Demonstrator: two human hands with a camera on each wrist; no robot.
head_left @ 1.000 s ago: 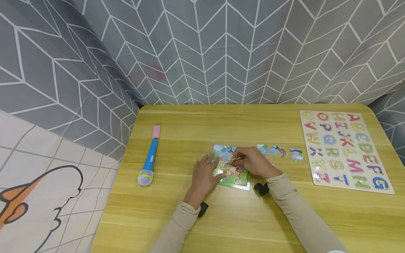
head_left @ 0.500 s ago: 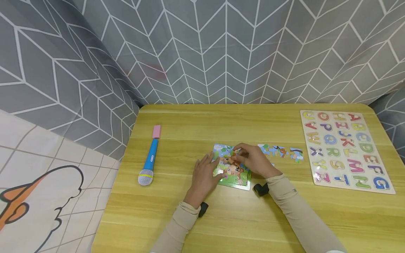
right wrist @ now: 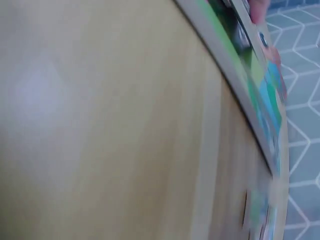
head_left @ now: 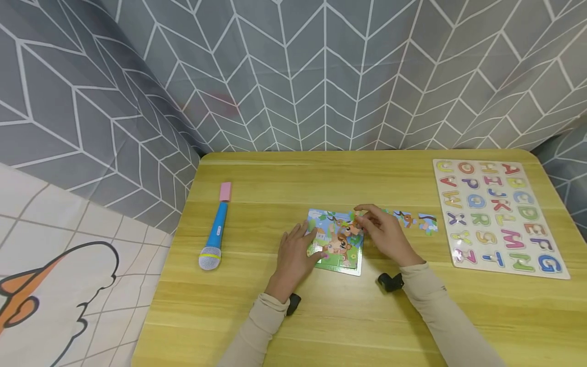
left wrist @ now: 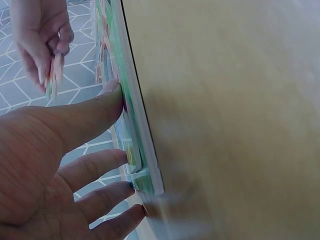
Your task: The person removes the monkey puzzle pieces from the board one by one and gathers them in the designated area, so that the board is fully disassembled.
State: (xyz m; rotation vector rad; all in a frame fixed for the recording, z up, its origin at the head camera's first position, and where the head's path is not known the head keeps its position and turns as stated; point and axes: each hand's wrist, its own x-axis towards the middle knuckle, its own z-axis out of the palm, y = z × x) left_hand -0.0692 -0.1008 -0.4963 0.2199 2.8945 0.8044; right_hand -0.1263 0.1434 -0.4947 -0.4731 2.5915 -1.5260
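My left hand (head_left: 293, 257) rests, fingers spread, at the left edge of a small jigsaw puzzle (head_left: 341, 261) in a frame tray. Seen from the left wrist, the thumb (left wrist: 107, 97) touches the puzzle's edge and the other fingers reach along its side. The puzzle's picture shows a bear among green and blue scenery. Over its upper right part, my right hand (head_left: 387, 235) pinches a puzzle piece (left wrist: 54, 77) between thumb and fingertips. The right wrist view catches the tray's side (right wrist: 235, 85) and a fingertip (right wrist: 259, 9) at the top, blurred.
Loose puzzle pieces (head_left: 427, 222) lie right of the tray, partly hidden by the right hand. A board of alphabet letters (head_left: 500, 219) covers the table's right side. On the left lie a blue toy microphone (head_left: 216, 229) and a pink block (head_left: 225, 192). Grey patterned curtains (head_left: 293, 76) hang behind.
The right hand has moved rightward from the middle of the puzzle to its upper right, carrying the puzzle piece along. The left hand has stayed in place.
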